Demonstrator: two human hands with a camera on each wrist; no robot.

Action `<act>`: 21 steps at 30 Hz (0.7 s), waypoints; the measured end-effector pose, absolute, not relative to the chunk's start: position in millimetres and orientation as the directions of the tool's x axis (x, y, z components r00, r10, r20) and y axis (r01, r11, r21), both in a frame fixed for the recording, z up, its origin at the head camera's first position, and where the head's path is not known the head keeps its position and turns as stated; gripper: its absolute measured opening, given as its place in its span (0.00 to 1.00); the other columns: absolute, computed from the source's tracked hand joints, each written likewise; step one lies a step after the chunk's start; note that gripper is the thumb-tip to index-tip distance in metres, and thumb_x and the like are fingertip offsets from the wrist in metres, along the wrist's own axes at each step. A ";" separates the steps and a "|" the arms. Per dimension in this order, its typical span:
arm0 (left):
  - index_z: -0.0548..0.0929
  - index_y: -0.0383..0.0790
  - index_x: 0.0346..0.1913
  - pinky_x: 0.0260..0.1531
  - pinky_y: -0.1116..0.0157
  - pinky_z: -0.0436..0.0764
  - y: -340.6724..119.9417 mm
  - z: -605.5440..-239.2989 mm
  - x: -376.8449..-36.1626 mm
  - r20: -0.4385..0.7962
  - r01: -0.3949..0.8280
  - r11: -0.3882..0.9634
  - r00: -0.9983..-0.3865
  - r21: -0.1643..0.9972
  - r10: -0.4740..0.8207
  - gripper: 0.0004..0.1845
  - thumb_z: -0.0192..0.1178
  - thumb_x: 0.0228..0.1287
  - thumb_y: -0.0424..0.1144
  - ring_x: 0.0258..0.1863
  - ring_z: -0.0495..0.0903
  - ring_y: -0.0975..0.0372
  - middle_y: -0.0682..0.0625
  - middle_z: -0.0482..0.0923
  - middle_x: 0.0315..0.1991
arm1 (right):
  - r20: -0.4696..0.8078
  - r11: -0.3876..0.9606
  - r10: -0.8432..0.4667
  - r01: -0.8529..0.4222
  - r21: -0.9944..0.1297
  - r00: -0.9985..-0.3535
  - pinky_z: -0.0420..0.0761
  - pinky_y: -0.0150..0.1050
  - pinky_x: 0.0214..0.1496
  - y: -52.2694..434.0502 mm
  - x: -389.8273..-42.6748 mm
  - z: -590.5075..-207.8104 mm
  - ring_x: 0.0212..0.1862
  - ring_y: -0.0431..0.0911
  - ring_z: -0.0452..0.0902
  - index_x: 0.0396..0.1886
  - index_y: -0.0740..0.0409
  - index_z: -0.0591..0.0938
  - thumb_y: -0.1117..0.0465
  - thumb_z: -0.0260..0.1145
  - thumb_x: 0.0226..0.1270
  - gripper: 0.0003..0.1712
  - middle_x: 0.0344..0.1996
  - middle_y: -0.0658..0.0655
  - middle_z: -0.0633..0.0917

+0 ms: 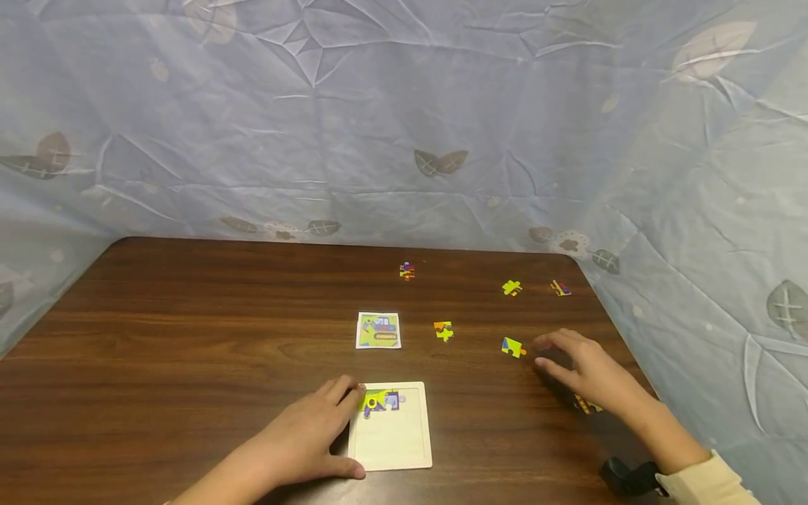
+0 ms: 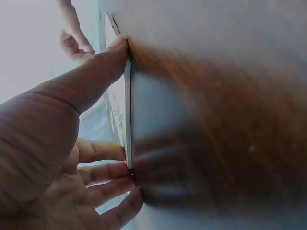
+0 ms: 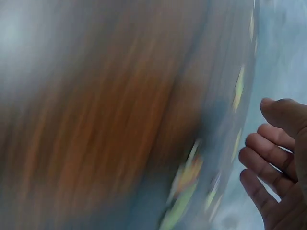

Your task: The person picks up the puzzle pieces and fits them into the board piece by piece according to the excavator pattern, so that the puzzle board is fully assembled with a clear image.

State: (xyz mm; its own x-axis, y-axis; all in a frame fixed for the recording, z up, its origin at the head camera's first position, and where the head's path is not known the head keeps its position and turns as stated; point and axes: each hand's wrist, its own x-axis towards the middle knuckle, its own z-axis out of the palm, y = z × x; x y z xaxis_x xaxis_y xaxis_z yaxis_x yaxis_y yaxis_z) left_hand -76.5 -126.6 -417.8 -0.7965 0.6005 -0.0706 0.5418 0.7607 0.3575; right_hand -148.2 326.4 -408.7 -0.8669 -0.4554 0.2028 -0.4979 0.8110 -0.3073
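Observation:
A square, pale puzzle tray [image 1: 391,445] lies near the front of the table, with joined jigsaw pieces [image 1: 383,402] showing part of a vehicle along its top. My left hand [image 1: 309,435] grips the tray's left side, thumb at the near corner and fingers at the far one; in the left wrist view the thumb [image 2: 112,55] lies on the rim. To the right, my right hand [image 1: 593,375] hovers over the table holding nothing, fingers loosely bent. Just left of its fingertips is a green jigsaw piece [image 1: 513,347]. Another piece [image 1: 587,404] is partly hidden beneath that wrist.
A small picture card [image 1: 379,344] of a digger lies beyond the tray. Loose pieces are spread farther off: one green and orange piece [image 1: 445,331], a green piece [image 1: 512,287], a purple and red piece [image 1: 560,287] and a multicoloured piece [image 1: 407,271]. Patterned curtains [image 1: 379,140] enclose the table.

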 end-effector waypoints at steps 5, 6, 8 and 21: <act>0.71 0.32 0.74 0.57 0.44 0.84 -126.9 -417.5 -77.1 -0.070 0.544 0.760 -0.795 0.355 0.602 0.59 0.74 0.48 0.71 0.68 0.76 0.44 0.41 0.72 0.68 | 0.248 0.865 -0.357 -0.419 -0.276 -0.901 0.84 0.54 0.45 365.3 -156.7 -415.3 0.49 0.58 0.84 0.54 0.65 0.85 0.57 0.75 0.67 0.21 0.48 0.61 0.87; 0.71 0.32 0.74 0.57 0.44 0.84 -127.0 -417.6 -77.1 -0.071 0.545 0.760 -0.795 0.354 0.603 0.59 0.74 0.49 0.72 0.68 0.76 0.44 0.41 0.72 0.68 | 0.257 0.871 -0.344 -0.409 -0.272 -0.903 0.84 0.55 0.46 370.3 -158.4 -417.2 0.49 0.59 0.84 0.53 0.67 0.85 0.58 0.76 0.66 0.22 0.47 0.62 0.87; 0.70 0.32 0.74 0.58 0.44 0.84 -126.6 -417.8 -77.0 -0.074 0.546 0.760 -0.793 0.353 0.604 0.59 0.73 0.49 0.72 0.68 0.76 0.45 0.41 0.72 0.68 | 0.259 0.878 -0.322 -0.389 -0.280 -0.911 0.83 0.57 0.47 378.3 -161.2 -420.5 0.50 0.61 0.84 0.53 0.69 0.85 0.57 0.78 0.64 0.24 0.47 0.64 0.87; 0.71 0.33 0.74 0.56 0.44 0.85 -125.9 -418.3 -76.1 -0.062 0.547 0.762 -0.797 0.347 0.600 0.58 0.73 0.49 0.72 0.66 0.77 0.46 0.42 0.72 0.68 | 0.159 0.899 -0.257 -0.296 -0.323 -0.953 0.82 0.51 0.45 382.0 -173.0 -425.0 0.44 0.54 0.81 0.48 0.67 0.85 0.52 0.78 0.64 0.24 0.45 0.64 0.85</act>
State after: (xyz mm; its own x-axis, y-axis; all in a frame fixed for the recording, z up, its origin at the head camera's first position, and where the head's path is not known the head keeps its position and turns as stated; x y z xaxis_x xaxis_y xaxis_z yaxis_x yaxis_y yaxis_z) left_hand -76.1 -125.9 -418.3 -0.7975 0.6002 -0.0619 0.5466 0.7621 0.3471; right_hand -173.0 382.0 -425.0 -0.9532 -0.2571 0.1590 -0.2963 0.8990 -0.3226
